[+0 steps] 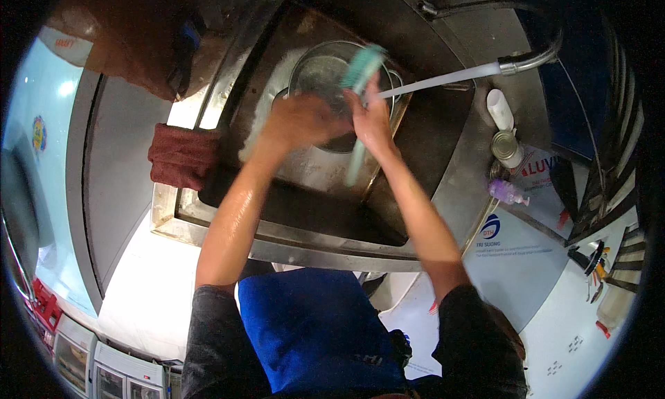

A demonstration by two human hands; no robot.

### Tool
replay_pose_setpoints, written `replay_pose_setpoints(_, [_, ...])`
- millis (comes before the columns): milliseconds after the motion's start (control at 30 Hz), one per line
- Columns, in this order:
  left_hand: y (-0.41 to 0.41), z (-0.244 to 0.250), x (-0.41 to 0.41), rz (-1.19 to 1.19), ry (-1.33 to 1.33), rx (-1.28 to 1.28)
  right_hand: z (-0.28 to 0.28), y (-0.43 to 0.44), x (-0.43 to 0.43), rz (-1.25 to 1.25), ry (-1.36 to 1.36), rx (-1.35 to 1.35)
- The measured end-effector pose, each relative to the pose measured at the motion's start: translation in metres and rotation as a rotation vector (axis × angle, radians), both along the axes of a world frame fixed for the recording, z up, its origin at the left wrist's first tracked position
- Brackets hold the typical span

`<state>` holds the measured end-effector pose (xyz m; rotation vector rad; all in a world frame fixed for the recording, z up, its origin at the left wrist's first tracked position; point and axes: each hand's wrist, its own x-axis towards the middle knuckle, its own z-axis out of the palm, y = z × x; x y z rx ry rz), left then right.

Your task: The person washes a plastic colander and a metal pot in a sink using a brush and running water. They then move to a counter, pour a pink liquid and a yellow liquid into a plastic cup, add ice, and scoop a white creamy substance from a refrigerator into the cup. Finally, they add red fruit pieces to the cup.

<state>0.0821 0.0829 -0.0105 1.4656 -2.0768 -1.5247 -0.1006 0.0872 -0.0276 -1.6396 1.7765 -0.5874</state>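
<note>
My right hand (372,121) grips a green scrub brush (363,66), bristle head upward and pale handle slanting down below the hand. A stream of water (441,79) from the metal faucet (527,64) meets this hand and the brush. Beneath both hands sits a round metal pot (317,69) with a loop handle on its right side. Motion blurs my left hand (306,119), which is over the pot's near left part. Whether its fingers hold anything is not clear. The pot stands inside a steel sink (415,186), with whitish foam (260,123) to its left.
A folded brown cloth (183,157) drapes over the sink's left rim. Along the right ledge stand a white cup (500,108), a can (506,145) and a purple pump bottle (506,192). The sink's front edge (332,258) runs close before my blue apron (317,331).
</note>
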Motion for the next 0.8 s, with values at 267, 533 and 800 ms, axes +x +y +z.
replay_pose_setpoints(267, [0.016,-0.116,-0.003,1.061,-0.085,0.151,-0.032,-0.102,-0.004,1.219,1.147,0.028])
replay_pose_setpoints(533, [0.006,-0.138,-0.011,1.729,0.661,0.471,-0.087,-0.098,-0.076,1.3,1.177,0.265])
replay_pose_setpoints(800, [0.007,-0.127,-0.009,1.55,0.428,0.339,-0.119,-0.053,0.009,0.52,0.034,0.944])
